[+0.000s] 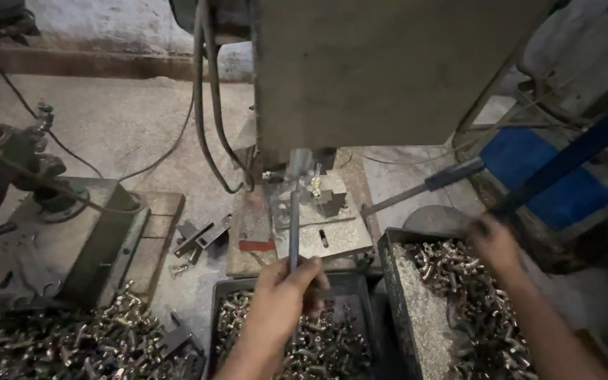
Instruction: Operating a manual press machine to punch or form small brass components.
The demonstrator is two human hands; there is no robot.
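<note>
My left hand (pixel 284 299) grips the lower end of a thin metal rod (pixel 294 229) that rises toward the machine's spindle (pixel 299 163). A small brass part (pixel 315 186) sits on the steel fixture plate (pixel 332 236) under the spindle. My right hand (pixel 492 243) is blurred and hovers over the right metal tray (pixel 394 260) heaped with small brass fittings (pixel 459 274); whether it holds one is hidden. A second tray (pixel 226 295) of fittings lies below my left hand.
The grey machine column (pixel 374 70) fills the top centre, with cables (pixel 209 105) hanging at its left. A lever with a dark handle (pixel 452 173) points right. More fittings are piled at the bottom left (pixel 72 345). Another machine base (pixel 43 239) stands at left, and a blue frame (pixel 564 169) at right.
</note>
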